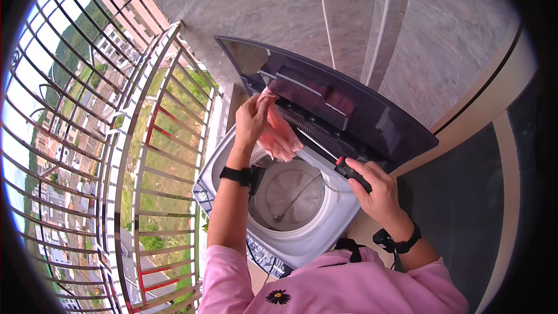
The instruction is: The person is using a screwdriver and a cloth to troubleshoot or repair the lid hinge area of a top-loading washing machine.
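My left hand (251, 117) pinches the top of a crumpled pink cloth (280, 138), which hangs over the far rim of a top-loading washing machine (336, 212). In my right hand (376, 193) is a screwdriver (352, 173) with a black and red handle. Its metal shaft points left and away, toward the cloth; I cannot tell whether the tip touches anything. The dark lid (372, 102) stands raised behind both hands. Below them the round drum (290, 195) is uncovered, and a thin grey cord with a small dark end (277, 218) lies inside it.
Metal railing and window bars (125, 157) run along the left, with buildings and greenery beyond. A grey tiled wall (232, 0) with white pipes (326, 29) rises behind the lid. At the right are a beige frame (504, 157) and a dark panel (453, 215).
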Tool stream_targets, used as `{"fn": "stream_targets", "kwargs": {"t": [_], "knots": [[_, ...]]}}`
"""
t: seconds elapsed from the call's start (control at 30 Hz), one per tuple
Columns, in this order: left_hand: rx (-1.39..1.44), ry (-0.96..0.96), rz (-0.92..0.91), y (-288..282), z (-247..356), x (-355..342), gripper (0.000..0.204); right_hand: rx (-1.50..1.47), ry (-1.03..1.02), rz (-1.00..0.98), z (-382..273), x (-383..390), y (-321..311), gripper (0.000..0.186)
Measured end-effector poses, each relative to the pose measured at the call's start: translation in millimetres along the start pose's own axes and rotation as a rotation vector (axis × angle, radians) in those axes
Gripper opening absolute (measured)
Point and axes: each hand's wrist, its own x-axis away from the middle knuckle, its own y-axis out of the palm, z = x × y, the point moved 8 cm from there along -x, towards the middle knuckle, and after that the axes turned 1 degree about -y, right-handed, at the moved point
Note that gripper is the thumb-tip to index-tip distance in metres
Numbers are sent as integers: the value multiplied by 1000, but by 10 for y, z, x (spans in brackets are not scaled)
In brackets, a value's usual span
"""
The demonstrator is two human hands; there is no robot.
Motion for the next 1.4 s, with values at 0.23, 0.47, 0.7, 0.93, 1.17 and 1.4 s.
{"fn": "stream_targets", "kwargs": {"t": [0.23, 0.47, 0.7, 0.93, 1.17, 1.4], "knots": [[438, -20, 110, -255, 317, 352, 29, -170, 69, -89, 130, -85, 407, 35], [41, 46, 96, -465, 821, 582, 22, -181, 137, 50, 115, -134, 615, 33], [117, 78, 7, -333, 690, 876, 24, -89, 38, 180, -28, -248, 422, 35], [361, -51, 27, 480, 354, 898, 62, 316, 5, 87, -141, -702, 524, 30], [315, -43, -13, 708, 353, 709, 52, 583, 31, -57, -272, -1170, 701, 26], [629, -67, 102, 549, 285, 559, 56, 566, -20, -101, -194, -1428, 980, 26]]}}
